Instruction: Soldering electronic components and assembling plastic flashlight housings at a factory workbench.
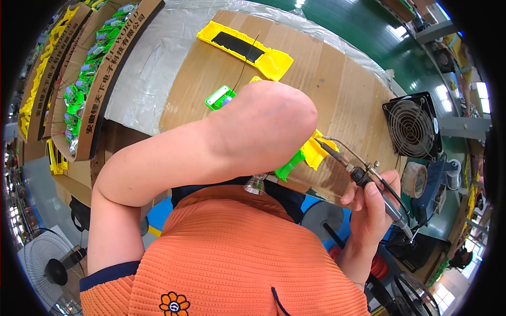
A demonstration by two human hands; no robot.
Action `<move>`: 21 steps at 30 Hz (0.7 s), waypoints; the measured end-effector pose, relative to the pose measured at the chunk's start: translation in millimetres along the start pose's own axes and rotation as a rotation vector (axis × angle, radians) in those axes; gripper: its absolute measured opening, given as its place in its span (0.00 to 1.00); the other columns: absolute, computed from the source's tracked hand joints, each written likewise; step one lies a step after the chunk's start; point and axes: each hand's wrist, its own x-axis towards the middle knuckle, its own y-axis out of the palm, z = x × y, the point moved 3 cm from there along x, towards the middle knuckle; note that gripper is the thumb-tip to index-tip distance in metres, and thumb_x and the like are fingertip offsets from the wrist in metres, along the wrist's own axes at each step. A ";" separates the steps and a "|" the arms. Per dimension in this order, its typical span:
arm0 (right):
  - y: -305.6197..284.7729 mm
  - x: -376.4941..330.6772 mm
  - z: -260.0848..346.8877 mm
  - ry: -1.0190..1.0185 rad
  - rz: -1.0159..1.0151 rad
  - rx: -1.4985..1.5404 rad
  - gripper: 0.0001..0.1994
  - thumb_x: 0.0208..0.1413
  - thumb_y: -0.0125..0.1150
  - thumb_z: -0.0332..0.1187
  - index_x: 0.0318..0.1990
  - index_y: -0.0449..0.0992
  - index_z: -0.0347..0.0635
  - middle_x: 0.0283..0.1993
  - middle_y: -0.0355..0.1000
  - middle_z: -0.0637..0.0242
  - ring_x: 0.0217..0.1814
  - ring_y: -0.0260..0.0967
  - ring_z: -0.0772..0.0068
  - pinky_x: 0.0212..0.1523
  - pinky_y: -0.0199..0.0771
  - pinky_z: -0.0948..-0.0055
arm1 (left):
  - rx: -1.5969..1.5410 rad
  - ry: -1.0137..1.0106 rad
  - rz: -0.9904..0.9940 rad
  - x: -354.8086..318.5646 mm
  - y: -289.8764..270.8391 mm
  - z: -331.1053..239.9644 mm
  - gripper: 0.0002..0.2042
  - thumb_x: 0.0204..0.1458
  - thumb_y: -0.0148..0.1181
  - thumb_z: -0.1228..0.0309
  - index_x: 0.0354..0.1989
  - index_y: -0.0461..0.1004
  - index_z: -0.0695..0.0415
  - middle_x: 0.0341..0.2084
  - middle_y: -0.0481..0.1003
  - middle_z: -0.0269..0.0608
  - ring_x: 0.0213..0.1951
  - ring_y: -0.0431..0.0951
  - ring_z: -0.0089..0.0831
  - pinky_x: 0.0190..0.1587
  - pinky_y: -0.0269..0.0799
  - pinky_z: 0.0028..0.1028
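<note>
Right hand (370, 216), lower right: fingers wrapped round iron (360, 176), pointed at yellow part (316, 154), just right of centre; contact unclear. Left hand (274, 113), mid-frame: fingers hidden, grip unknowable. Step, presumably: soldering. Next move likely calls for steady iron, part held still.

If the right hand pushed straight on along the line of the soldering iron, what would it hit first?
Probably the yellow part at the tip of the soldering iron. The left hand lies just beyond in that line; depth is unclear, so it might come first.
</note>
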 end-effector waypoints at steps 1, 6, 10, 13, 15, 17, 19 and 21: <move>-2.1 0.3 0.7 0.001 0.003 -0.002 0.08 0.58 0.56 0.27 0.37 0.61 0.39 0.19 0.65 0.65 0.19 0.66 0.74 0.57 0.74 0.48 | -0.001 -0.003 -0.002 -0.9 0.1 0.1 0.03 0.42 0.59 0.74 0.24 0.74 0.61 0.22 0.75 0.46 0.30 0.79 0.43 0.35 0.74 0.37; -2.0 0.9 6.7 0.077 0.045 -0.074 0.10 0.56 0.58 0.22 0.38 0.60 0.39 0.26 0.72 0.58 0.23 0.74 0.71 0.34 0.77 0.73 | -0.007 0.000 -0.053 -3.0 0.8 2.2 0.03 0.42 0.59 0.74 0.23 0.74 0.60 0.21 0.74 0.46 0.28 0.78 0.44 0.33 0.74 0.38; 5.2 4.4 8.7 0.133 0.035 -0.120 0.10 0.56 0.58 0.20 0.36 0.60 0.39 0.24 0.71 0.61 0.23 0.73 0.72 0.46 0.79 0.65 | -0.011 -0.029 -0.057 -2.9 3.3 4.8 0.04 0.43 0.59 0.73 0.22 0.73 0.60 0.21 0.73 0.46 0.28 0.78 0.44 0.33 0.74 0.39; 8.5 7.7 7.4 0.122 0.074 -0.172 0.09 0.56 0.57 0.20 0.34 0.61 0.38 0.21 0.69 0.64 0.22 0.72 0.74 0.60 0.73 0.54 | -0.012 -0.007 -0.081 -3.2 3.1 4.7 0.04 0.43 0.59 0.73 0.22 0.73 0.60 0.21 0.73 0.46 0.27 0.77 0.44 0.33 0.73 0.39; 12.7 9.2 8.5 0.145 0.057 -0.142 0.09 0.56 0.57 0.20 0.34 0.61 0.38 0.19 0.67 0.66 0.22 0.72 0.75 0.69 0.61 0.48 | -0.017 -0.015 -0.069 -3.5 3.4 5.5 0.04 0.43 0.59 0.73 0.22 0.73 0.59 0.21 0.73 0.46 0.28 0.78 0.44 0.32 0.73 0.39; 12.6 10.2 8.8 0.145 0.062 -0.157 0.09 0.56 0.57 0.20 0.34 0.61 0.38 0.20 0.68 0.65 0.22 0.72 0.75 0.68 0.62 0.49 | -0.026 -0.017 -0.067 -3.5 3.4 5.6 0.04 0.43 0.59 0.73 0.22 0.73 0.59 0.21 0.73 0.46 0.27 0.77 0.44 0.32 0.73 0.40; 13.2 11.6 8.8 0.143 0.074 -0.167 0.09 0.56 0.57 0.19 0.34 0.61 0.38 0.20 0.69 0.65 0.22 0.72 0.76 0.67 0.64 0.49 | -0.027 -0.026 -0.066 -4.1 3.0 6.1 0.04 0.43 0.59 0.73 0.22 0.73 0.59 0.20 0.73 0.46 0.27 0.77 0.45 0.32 0.73 0.40; 13.8 12.1 8.3 0.141 0.093 -0.207 0.09 0.56 0.57 0.19 0.34 0.61 0.38 0.21 0.69 0.65 0.22 0.72 0.76 0.68 0.63 0.50 | -0.033 -0.028 -0.073 -4.0 4.2 6.8 0.04 0.43 0.59 0.73 0.22 0.73 0.60 0.20 0.73 0.46 0.27 0.77 0.45 0.32 0.73 0.40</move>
